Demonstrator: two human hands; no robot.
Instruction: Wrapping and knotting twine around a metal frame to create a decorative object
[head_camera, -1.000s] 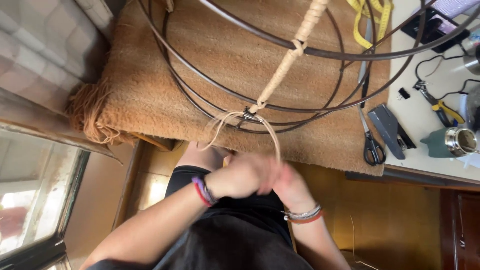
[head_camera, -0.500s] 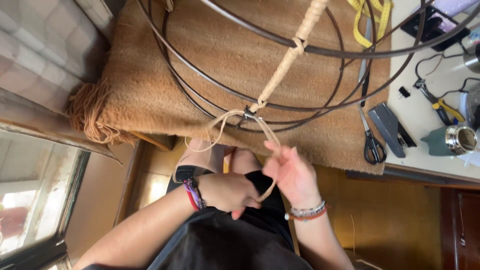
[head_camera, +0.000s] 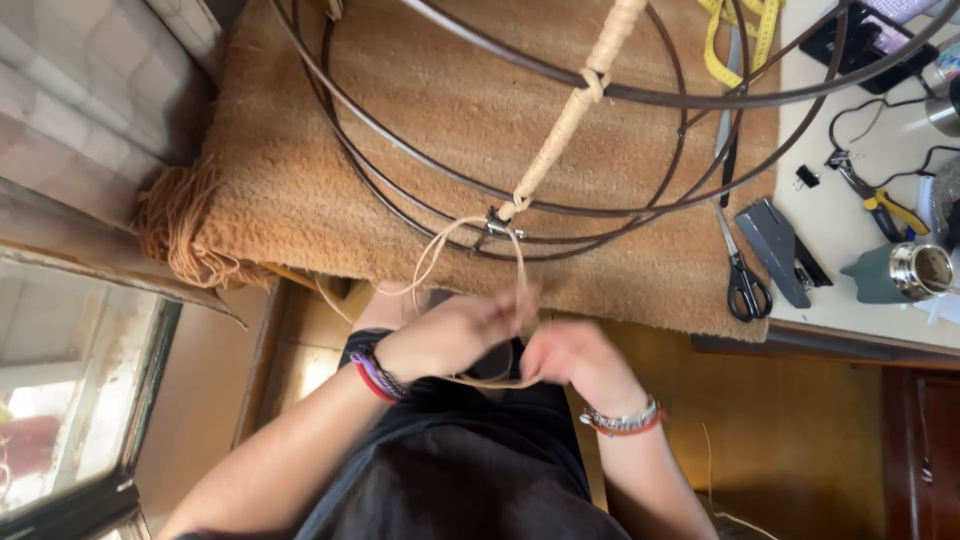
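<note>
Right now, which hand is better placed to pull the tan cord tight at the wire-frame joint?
Left, probably. The left hand sits just below the wire frame, its fingertips where the tan cord comes down. The right hand is lower, off to the side. Both are blurred, so grips are unclear.

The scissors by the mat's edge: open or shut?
Shut: the scissors lie flat on the brown mat, blades together in one line, handles toward the person.
</note>
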